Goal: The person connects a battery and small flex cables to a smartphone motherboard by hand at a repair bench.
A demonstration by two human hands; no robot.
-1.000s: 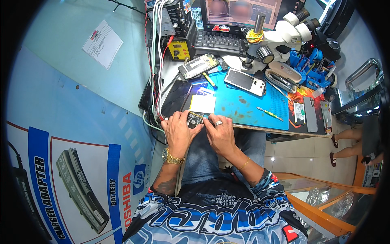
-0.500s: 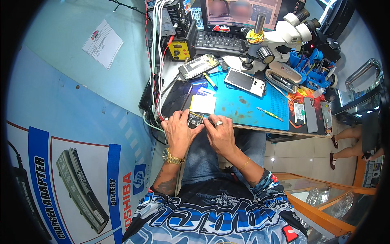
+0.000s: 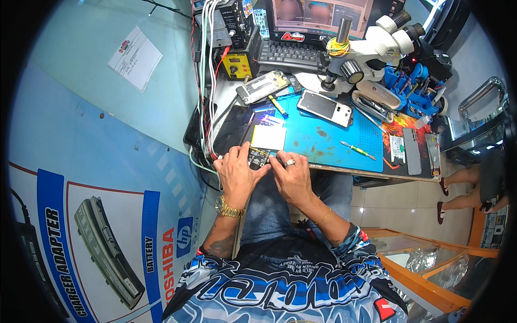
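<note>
Between my hands lies a small flat black part [image 3: 258, 156] with light markings, at the front edge of the bench. My left hand [image 3: 236, 169] holds it from the left, its fingers bent over the far side and its thumb along the near edge. My right hand [image 3: 292, 177] pinches its right edge with the fingertips. Directly beyond it is a white square panel [image 3: 269, 138] with a yellow left edge; I cannot tell whether the two are joined. A dark flat screen-like panel [image 3: 232, 129] lies to the left.
On the blue mat [image 3: 328, 151] lie a phone frame [image 3: 325, 108] and a green-handled pry tool [image 3: 357, 151]. Another opened phone [image 3: 263, 88] sits farther back. A microscope [image 3: 350, 59] and keyboard [image 3: 291, 55] stand behind. White cables [image 3: 207, 91] hang at the left; blue tool holders [image 3: 414, 91] stand right.
Hardly anything differs. Both hands keep almost the same hold on the black part, and the things on the bench stay where they were.
</note>
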